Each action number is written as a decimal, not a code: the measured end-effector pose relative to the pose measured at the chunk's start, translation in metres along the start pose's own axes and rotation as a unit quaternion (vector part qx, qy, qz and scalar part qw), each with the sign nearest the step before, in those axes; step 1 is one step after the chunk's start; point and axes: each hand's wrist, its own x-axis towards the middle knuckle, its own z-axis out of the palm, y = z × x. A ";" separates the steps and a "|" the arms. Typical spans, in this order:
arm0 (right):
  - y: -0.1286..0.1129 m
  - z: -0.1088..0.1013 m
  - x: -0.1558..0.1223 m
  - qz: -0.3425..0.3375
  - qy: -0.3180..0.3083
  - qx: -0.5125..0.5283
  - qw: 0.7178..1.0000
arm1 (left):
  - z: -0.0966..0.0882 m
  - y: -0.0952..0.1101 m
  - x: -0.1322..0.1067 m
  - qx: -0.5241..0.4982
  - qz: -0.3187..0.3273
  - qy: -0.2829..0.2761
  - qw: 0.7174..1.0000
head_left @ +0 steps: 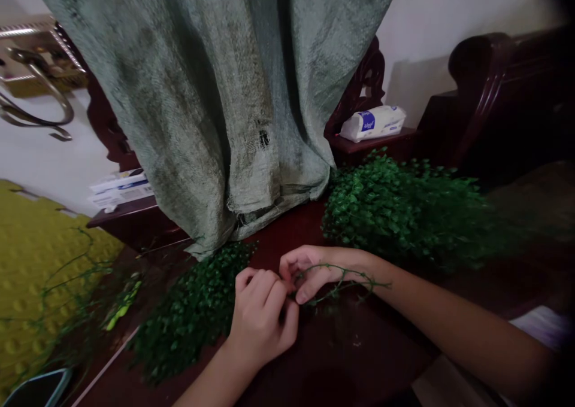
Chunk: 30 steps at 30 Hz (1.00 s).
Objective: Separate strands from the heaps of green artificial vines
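Observation:
My left hand (260, 317) is curled, its fingertips pinched against the end of a thin green vine stem (341, 278). My right hand (309, 269) also pinches that stem, which trails across my right wrist. Both hands meet above a dark red wooden table (359, 359). A pile of small-leaved artificial green foliage (193, 311) lies just left of my left hand. A bigger heap of the same foliage (404, 212) lies behind my right hand.
A grey-green curtain (224, 96) hangs down onto the table's far edge. A white tissue pack (372, 122) rests on a dark wooden ledge at the back. Bare stems (67, 275) lie over a yellow mat at left. A phone (40, 389) sits bottom left.

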 end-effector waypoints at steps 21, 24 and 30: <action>0.004 0.008 0.001 0.054 -0.078 -0.115 0.989 | 0.001 0.003 0.002 -0.056 0.141 -0.080 0.985; 0.002 0.007 0.000 0.062 -0.100 -0.101 0.988 | 0.001 0.001 0.001 -0.053 0.144 -0.089 0.984; -0.002 0.006 0.000 0.087 -0.096 -0.135 0.982 | 0.002 -0.004 -0.001 -0.054 0.145 -0.097 0.983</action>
